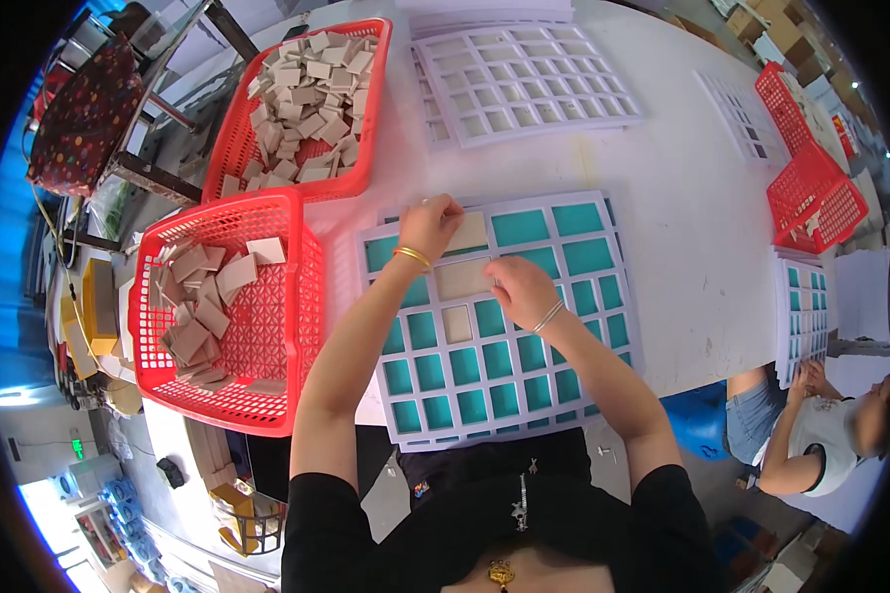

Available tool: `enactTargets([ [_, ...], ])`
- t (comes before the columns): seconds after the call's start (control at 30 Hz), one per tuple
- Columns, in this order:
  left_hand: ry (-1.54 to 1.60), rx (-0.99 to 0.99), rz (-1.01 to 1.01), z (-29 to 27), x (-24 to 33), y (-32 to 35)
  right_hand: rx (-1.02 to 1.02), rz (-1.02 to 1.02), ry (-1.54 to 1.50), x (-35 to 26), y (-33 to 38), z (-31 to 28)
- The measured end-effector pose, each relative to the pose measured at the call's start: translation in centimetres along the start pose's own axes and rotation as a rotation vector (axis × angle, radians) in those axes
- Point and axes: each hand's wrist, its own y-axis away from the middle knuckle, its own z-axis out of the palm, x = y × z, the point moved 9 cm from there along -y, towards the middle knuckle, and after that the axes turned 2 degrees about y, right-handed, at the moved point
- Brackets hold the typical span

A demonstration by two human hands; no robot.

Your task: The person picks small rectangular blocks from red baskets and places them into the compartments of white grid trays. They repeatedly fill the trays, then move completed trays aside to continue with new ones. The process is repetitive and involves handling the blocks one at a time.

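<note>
In front of me on the table lies a white grid frame (449,360) with teal-backed compartments. Three hold beige pieces: a wide tile (472,232) in the top row, another wide tile (459,280) below it, and a small square tile (457,323) under that. My left hand (429,228), fingers curled together, is at the left end of the top tile. The fingers of my right hand (525,291) are bent and pressed together by the right end of the second tile. What either hand holds, if anything, is hidden.
To the left, a red basket (304,296) holds loose beige tiles; behind it a second red basket (378,99) is fuller. More white grid frames (524,84) are stacked at the back. At far right are red baskets (816,188), further frames (801,311) and a seated person (806,435).
</note>
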Motion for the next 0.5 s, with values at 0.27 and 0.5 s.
enactTargets([
  [0.27, -0.456, 0.008, 0.292, -0.6, 2.7, 1.8, -0.027, -0.072, 0.159, -1.5, -0.9, 0.3],
  [0.5, -0.715, -0.395, 0.327, 0.2, 4.0, 2.2, -0.091, -0.015, 0.434, -0.4, -4.4, 2.9],
])
